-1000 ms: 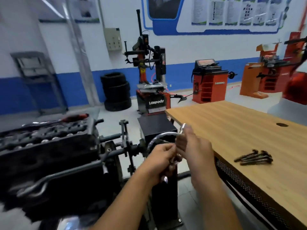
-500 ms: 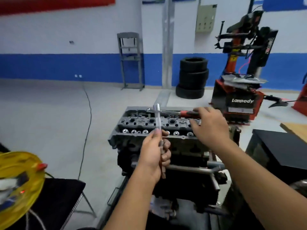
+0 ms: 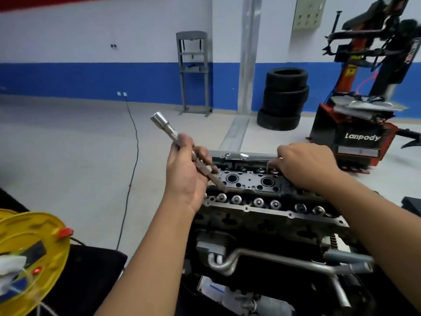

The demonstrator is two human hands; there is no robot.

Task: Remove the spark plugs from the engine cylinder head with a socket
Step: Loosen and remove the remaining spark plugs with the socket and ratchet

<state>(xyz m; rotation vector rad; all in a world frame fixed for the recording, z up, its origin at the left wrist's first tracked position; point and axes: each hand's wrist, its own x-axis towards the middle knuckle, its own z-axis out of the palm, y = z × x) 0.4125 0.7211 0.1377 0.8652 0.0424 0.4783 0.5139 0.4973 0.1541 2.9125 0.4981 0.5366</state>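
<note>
Single head-worn wide-angle view, looking forward and down from above the forearms, close over the engine cylinder head (image 3: 262,185) at lower centre, workshop floor (image 3: 68,137) and blue-striped wall (image 3: 91,76) receding beyond

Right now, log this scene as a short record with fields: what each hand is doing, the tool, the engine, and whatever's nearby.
left hand: the left hand grips the socket extension tool mid-shaft
tool: tilted, socket end up and to the left, lower tip near the cylinder head
right hand: the right hand rests over the far right of the head; what it holds is hidden
plug wells: two open round wells visible
nearby: yellow cable reel lower left, stacked tyres and a tyre changer behind
</note>
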